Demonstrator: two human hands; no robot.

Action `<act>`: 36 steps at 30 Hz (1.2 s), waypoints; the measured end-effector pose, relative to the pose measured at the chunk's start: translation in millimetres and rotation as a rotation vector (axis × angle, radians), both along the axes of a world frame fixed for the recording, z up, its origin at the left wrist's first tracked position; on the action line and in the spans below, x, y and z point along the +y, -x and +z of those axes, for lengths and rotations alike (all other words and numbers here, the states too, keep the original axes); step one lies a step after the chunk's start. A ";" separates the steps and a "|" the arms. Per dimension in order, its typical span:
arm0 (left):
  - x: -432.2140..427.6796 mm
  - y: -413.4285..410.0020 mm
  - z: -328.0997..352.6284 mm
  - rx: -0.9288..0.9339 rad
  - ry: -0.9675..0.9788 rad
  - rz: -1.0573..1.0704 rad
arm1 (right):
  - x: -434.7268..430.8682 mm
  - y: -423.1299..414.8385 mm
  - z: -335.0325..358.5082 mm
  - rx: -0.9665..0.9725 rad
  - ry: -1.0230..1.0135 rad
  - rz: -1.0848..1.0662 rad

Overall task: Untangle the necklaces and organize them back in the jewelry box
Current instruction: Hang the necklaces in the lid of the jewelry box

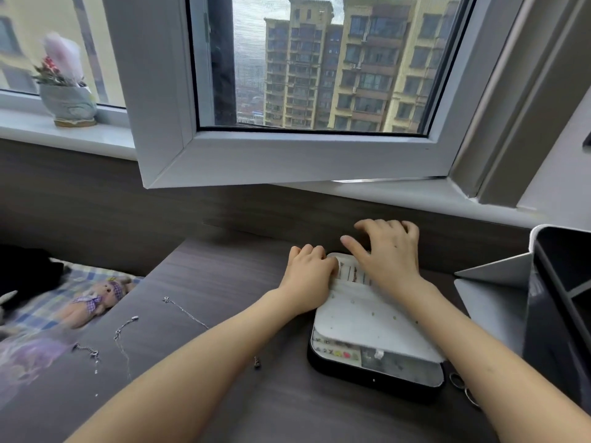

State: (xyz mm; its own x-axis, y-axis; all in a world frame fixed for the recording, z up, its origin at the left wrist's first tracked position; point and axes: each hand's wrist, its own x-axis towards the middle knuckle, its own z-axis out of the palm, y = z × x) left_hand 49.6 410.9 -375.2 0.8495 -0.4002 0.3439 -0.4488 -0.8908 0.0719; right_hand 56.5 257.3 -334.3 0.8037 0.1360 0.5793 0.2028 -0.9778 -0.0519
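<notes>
Dark wood tabletop [224,276] below an open window [303,155]. Head view: both hands sit at the far end of the jewelry box [351,370]. The right hand [388,254] lies with fingers spread over its white flap [367,314]. The left hand [308,266] is curled at the flap's left edge; I cannot tell whether it grips. Loose necklaces [187,312] lie well to the left, running roughly near-to-far, closer to the left hand.

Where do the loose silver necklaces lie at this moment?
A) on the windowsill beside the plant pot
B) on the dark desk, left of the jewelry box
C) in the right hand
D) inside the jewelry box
B: the thin necklaces lie spread out on the dark desk, to the left of the jewelry box.
</notes>
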 end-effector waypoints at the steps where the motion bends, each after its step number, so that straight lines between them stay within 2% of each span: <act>1: -0.6 -0.4 3.3 0.047 -0.024 0.004 | 3.0 4.7 1.6 -0.046 -0.020 0.030; 5: 2.5 0.1 12.4 0.147 -0.048 -0.020 | 25.5 31.2 10.6 -0.144 -0.050 0.185; 10: 64.1 23.6 24.7 0.187 0.129 0.110 | 71.3 78.2 23.9 -0.174 -0.067 0.348; 13: 136.6 46.0 25.3 0.226 0.242 0.303 | 98.9 106.2 17.8 -0.036 -0.079 0.465; 18: 226.5 98.1 24.7 0.323 0.336 0.578 | 137.2 135.7 -5.7 0.390 -0.087 0.559; 23: 249.3 138.0 21.7 0.360 0.328 0.660 | 178.3 147.9 -18.5 0.643 -0.275 0.552; 28: 248.7 149.0 24.2 0.388 0.324 0.704 | 220.4 145.5 -27.2 0.712 -0.377 0.481; 36: 245.4 161.1 26.2 0.436 0.309 0.675 | 248.8 138.6 -33.9 0.795 -0.231 0.324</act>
